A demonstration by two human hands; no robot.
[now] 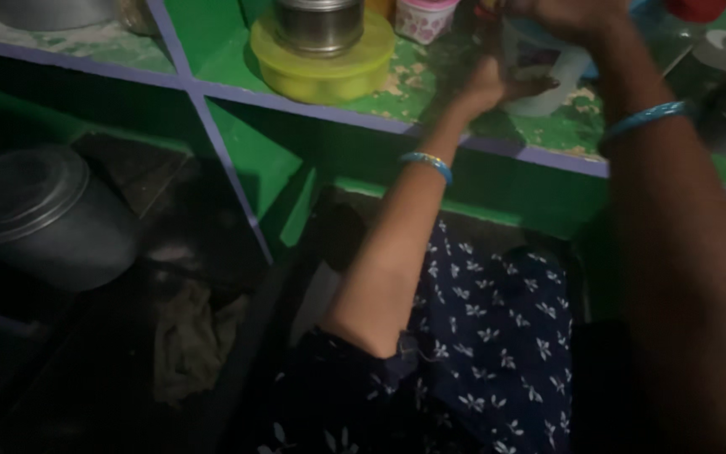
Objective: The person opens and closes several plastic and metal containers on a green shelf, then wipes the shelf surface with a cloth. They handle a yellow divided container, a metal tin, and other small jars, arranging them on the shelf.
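Dim and blurred at upper right: the left hand cups a pale translucent plastic jar; the right hand, cut off by the frame edge, closes its grip on the top.

Head camera looks down, close; faces green shelf.

Glossy steel tin in translucent yellow plastic tub; green shelf paint chipped, rough. Dull metal drum w/ ribbed lid, limp cloth rag, printed fabric sleeve, shiny bangles.
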